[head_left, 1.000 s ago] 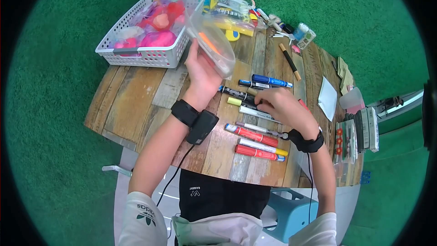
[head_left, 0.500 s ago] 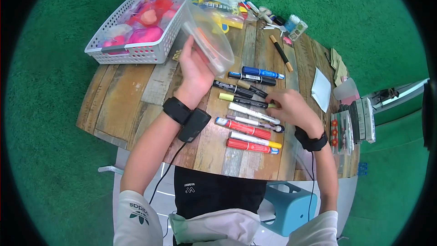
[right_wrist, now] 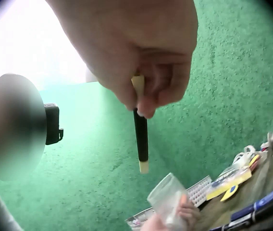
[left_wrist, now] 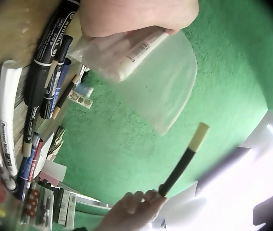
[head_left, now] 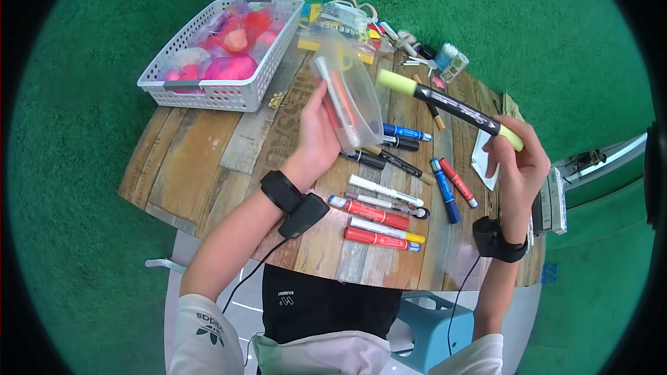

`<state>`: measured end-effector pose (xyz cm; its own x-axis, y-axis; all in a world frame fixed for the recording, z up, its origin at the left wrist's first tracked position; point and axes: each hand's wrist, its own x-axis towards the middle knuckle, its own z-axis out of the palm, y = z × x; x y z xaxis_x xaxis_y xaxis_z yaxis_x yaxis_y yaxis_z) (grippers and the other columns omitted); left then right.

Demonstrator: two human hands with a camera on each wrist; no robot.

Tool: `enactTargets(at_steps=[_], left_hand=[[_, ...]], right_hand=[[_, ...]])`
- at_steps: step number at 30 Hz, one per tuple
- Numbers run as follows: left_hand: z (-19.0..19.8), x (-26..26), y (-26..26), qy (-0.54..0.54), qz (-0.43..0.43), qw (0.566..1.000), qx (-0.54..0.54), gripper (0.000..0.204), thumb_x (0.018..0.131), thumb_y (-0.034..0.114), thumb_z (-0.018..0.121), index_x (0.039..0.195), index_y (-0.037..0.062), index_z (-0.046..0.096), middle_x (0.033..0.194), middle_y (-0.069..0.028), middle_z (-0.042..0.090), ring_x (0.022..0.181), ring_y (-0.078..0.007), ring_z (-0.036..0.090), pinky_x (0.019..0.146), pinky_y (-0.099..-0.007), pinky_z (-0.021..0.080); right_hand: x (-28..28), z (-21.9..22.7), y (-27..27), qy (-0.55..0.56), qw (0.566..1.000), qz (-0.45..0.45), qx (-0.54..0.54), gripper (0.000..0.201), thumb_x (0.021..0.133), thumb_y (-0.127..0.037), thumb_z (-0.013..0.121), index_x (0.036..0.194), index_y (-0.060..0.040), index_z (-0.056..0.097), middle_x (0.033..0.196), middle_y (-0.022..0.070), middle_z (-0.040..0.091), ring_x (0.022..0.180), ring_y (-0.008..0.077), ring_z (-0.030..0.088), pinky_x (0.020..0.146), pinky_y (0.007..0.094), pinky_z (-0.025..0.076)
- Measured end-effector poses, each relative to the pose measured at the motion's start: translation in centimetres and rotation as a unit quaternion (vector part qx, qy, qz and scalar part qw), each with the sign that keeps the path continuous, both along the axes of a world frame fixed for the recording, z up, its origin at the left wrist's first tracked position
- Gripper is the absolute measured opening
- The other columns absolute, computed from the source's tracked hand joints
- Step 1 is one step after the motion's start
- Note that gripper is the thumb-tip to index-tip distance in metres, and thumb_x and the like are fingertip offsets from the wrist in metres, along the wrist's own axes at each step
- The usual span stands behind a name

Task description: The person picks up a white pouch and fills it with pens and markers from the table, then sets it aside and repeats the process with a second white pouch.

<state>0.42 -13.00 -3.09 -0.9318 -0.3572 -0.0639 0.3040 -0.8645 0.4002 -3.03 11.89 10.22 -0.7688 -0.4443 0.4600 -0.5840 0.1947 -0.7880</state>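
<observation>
My right hand [head_left: 521,173] pinches a black marker [head_left: 455,105] with yellow-green ends near one end, raised above the table's right side. The marker's other end points toward the clear plastic pouch [head_left: 365,107]. My left hand [head_left: 316,135] grips that pouch from below, thumb against its side, and holds it tilted over the table. Inside the pouch show an orange pen and a white pen [left_wrist: 141,54]. Below the hands lie a white marker [head_left: 385,191], a red marker [head_left: 368,213], black markers [head_left: 403,164] and a blue marker [head_left: 445,191].
A white perforated basket [head_left: 222,97] of pink and purple packets stands at the table's back left. Bagged items [head_left: 340,28] and cotton swabs [head_left: 445,55] line the far edge. Another black marker [head_left: 431,107] lies behind the raised one. Boxes [head_left: 554,201] stand at the right edge.
My right hand has picked up the yellow-green-ended marker from the row and lifted it up and to the right. The blue and red markers beneath it now show. My left hand still holds the pouch.
</observation>
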Motion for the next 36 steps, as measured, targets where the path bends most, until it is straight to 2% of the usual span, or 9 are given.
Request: enactTargets(at_steps=[4, 9, 12, 16, 17, 23, 27, 31, 36], left_hand=[[0.3, 0.5, 1.0, -0.003, -0.016, 0.999, -0.038, 0.034, 0.098, 0.042, 0.049, 0.118, 0.0147, 0.055, 0.097, -0.0011, 0.06, 0.09, -0.0155, 0.058, 0.083, -0.0347, 0.047], [-0.1, 0.2, 1.2, 0.001, -0.025, 0.999, -0.039, 0.03, 0.099, 0.039, 0.048, 0.115, 0.0148, 0.054, 0.094, 0.0004, 0.059, 0.086, -0.0143, 0.058, 0.079, -0.0336, 0.047], [-0.1, 0.3, 1.4, 0.0, -0.048, 0.998, -0.04, 0.028, 0.1, 0.039, 0.047, 0.112, 0.0149, 0.054, 0.093, 0.0012, 0.058, 0.083, -0.0134, 0.057, 0.078, -0.0333, 0.047], [-0.4, 0.4, 1.4, 0.009, -0.075, 0.996, -0.054, 0.028, 0.1, 0.037, 0.046, 0.113, 0.0142, 0.054, 0.096, 0.0008, 0.059, 0.085, -0.0139, 0.058, 0.08, -0.0335, 0.047], [-0.6, 0.3, 1.4, 0.021, -0.087, 0.994, -0.059, 0.029, 0.1, 0.037, 0.046, 0.115, 0.0138, 0.054, 0.099, 0.0002, 0.061, 0.089, -0.0145, 0.059, 0.083, -0.0341, 0.048], [0.1, 0.7, 1.4, 0.022, -0.077, 0.997, 0.007, 0.039, 0.102, 0.039, 0.039, 0.128, 0.0125, 0.05, 0.123, -0.005, 0.06, 0.114, -0.0186, 0.057, 0.101, -0.0388, 0.043], [-0.1, 0.5, 1.4, 0.015, -0.061, 0.998, -0.009, 0.04, 0.102, 0.04, 0.037, 0.129, 0.0124, 0.049, 0.124, -0.0058, 0.059, 0.116, -0.0195, 0.056, 0.101, -0.0399, 0.042], [0.2, 0.8, 1.5, 0.021, -0.071, 0.997, 0.002, 0.04, 0.102, 0.038, 0.038, 0.129, 0.0112, 0.049, 0.124, -0.0066, 0.06, 0.117, -0.0202, 0.056, 0.104, -0.0419, 0.041], [-0.2, 0.5, 1.5, 0.037, -0.064, 0.997, -0.009, 0.041, 0.102, 0.038, 0.039, 0.13, 0.0097, 0.047, 0.124, -0.007, 0.059, 0.117, -0.0209, 0.056, 0.104, -0.0428, 0.04]], right_hand=[[1.3, -0.4, -3.2, 0.235, 0.97, -0.031, 0.053, 0.019, 0.079, 0.003, 0.071, 0.098, 0.0018, 0.068, 0.081, 0.0074, 0.066, 0.064, 0.0099, 0.058, 0.055, 0.0224, 0.044], [0.8, -1.4, -5.5, 0.321, 0.944, 0.016, 0.076, 0.021, 0.078, 0.004, 0.072, 0.098, -0.0005, 0.067, 0.076, 0.006, 0.062, 0.054, 0.0115, 0.054, 0.048, 0.023, 0.041], [0.6, -1.8, -6.5, 0.313, 0.945, 0.015, 0.095, 0.022, 0.078, 0.003, 0.072, 0.098, -0.0023, 0.066, 0.072, 0.0052, 0.057, 0.051, 0.0107, 0.052, 0.046, 0.0236, 0.04], [-0.1, -3.1, -8.0, 0.394, 0.912, -0.014, 0.111, 0.025, 0.076, 0.002, 0.071, 0.099, -0.0066, 0.065, 0.07, 0.0066, 0.054, 0.053, 0.0175, 0.056, 0.048, 0.0291, 0.044], [-0.3, -3.4, -8.1, 0.392, 0.912, 0.0, 0.122, 0.027, 0.076, -0.001, 0.071, 0.102, -0.0073, 0.064, 0.075, 0.0076, 0.056, 0.055, 0.0226, 0.058, 0.049, 0.0323, 0.045], [-0.4, -4.0, -8.9, 0.338, 0.916, 0.073, 0.204, 0.028, 0.082, -0.008, 0.067, 0.109, -0.0046, 0.06, 0.099, 0.01, 0.057, 0.069, 0.0297, 0.062, 0.058, 0.0381, 0.05], [-0.6, -4.2, -8.6, 0.264, 0.938, 0.115, 0.193, 0.034, 0.081, -0.012, 0.069, 0.112, -0.003, 0.059, 0.112, 0.0105, 0.056, 0.078, 0.0296, 0.064, 0.064, 0.0382, 0.051], [-0.6, -4.1, -7.8, 0.256, 0.938, 0.16, 0.17, 0.039, 0.078, -0.015, 0.073, 0.113, -0.0031, 0.058, 0.114, 0.0094, 0.058, 0.077, 0.0283, 0.065, 0.065, 0.0375, 0.052], [-0.5, -5.1, -7.5, 0.263, 0.92, 0.171, 0.235, 0.036, 0.076, -0.016, 0.074, 0.106, -0.0019, 0.06, 0.113, 0.0076, 0.059, 0.075, 0.0282, 0.065, 0.064, 0.0381, 0.052]])
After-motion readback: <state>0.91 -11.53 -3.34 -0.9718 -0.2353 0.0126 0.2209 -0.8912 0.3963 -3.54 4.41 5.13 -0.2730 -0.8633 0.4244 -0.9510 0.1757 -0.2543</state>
